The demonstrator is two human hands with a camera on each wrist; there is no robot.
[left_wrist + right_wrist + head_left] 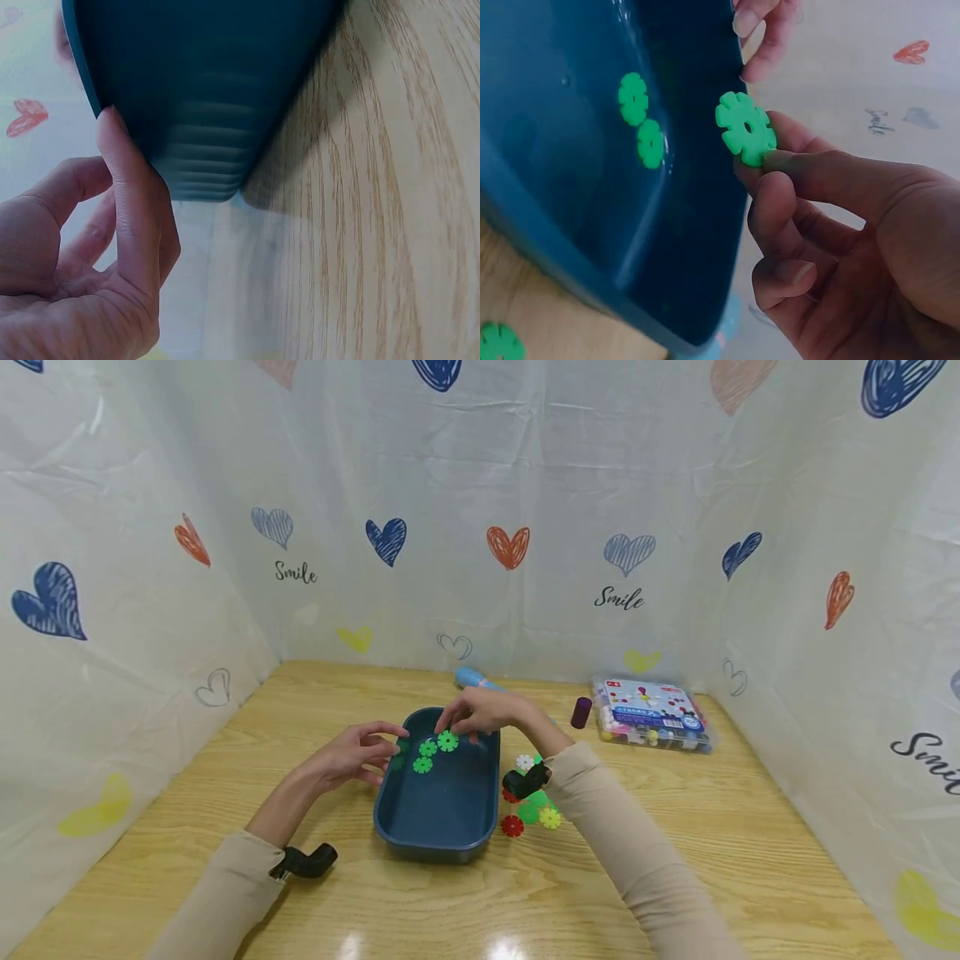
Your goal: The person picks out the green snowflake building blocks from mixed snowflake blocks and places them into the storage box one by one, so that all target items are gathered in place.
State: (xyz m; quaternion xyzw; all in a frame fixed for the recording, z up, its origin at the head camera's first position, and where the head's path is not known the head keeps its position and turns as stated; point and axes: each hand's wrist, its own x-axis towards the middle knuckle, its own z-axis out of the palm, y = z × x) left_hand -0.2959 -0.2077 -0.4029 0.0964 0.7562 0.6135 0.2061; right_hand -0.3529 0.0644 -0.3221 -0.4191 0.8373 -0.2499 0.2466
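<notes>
While our left hand point(352, 758) rests loose-fingered against the bin point(438, 827), our right hand point(480, 712) pinches a green disc point(745, 128) directly above its far end.

Bright, even overhead light glares off the table point(510, 943), wrist views are soft, and the head view bends at its edges.

A light wooden table point(675, 860) is being enclosed on three sides by white sheeting point(525, 468) printed with blue and orange hearts and the word "Smile". Overhead light is being reflected off the tabletop nearer than the hands.
</notes>
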